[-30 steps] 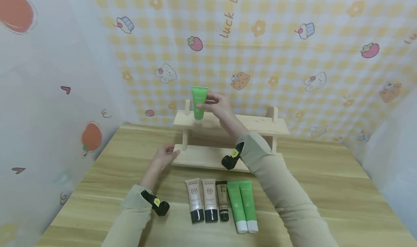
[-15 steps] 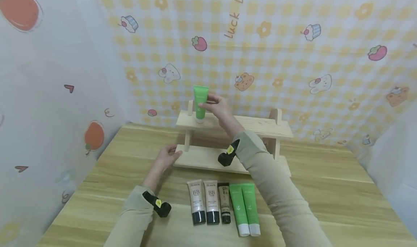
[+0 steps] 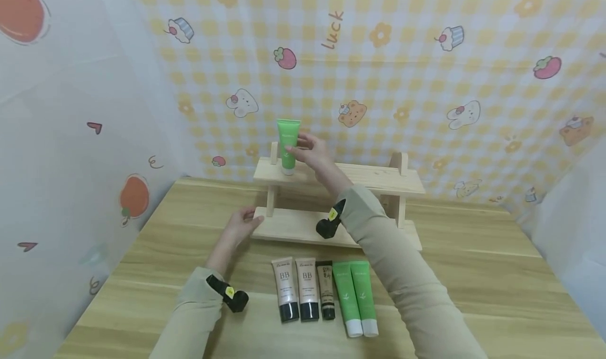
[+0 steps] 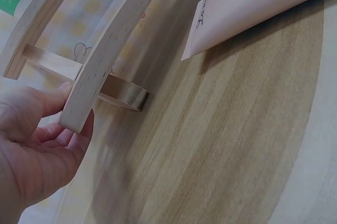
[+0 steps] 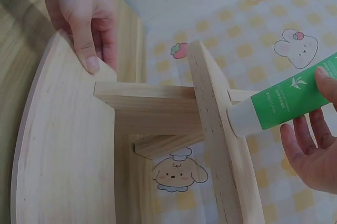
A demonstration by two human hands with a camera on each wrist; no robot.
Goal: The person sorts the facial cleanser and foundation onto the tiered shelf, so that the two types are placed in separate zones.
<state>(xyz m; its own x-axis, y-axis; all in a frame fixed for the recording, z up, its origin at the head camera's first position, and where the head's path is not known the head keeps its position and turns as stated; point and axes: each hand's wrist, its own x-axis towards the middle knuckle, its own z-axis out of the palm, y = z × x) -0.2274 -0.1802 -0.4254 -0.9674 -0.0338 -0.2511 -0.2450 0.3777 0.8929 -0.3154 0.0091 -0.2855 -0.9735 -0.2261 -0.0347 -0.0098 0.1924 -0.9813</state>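
The right hand (image 3: 313, 152) is pinching a green tube (image 3: 287, 132) between thumb and fingers from the right; the tube is standing upright, cap (image 5: 245, 119) down, above the left end of the upper board (image 3: 374, 177), apparently touching it. The left hand (image 3: 239, 227) is gripping the left end of the lower board (image 3: 293, 225), thumb above, fingers below. The tube is probably behaving as a light, soft-walled body, squeezable rather than fragile, its smooth skin perhaps slipping slightly; the stiff cap or the fuller lower body is likely offering firmer hold than the flat far-up crimp. On the wood-grained table (image 3: 473, 269), two BB tubes (image 3: 286, 285), a small tube (image 3: 325, 285) and two spare tubes (image 3: 347, 296) are lying nearer, left to right. A checked cloth (image 3: 407, 80) is hanging at the far side, a pale wall (image 3: 57, 164) bounding the left.
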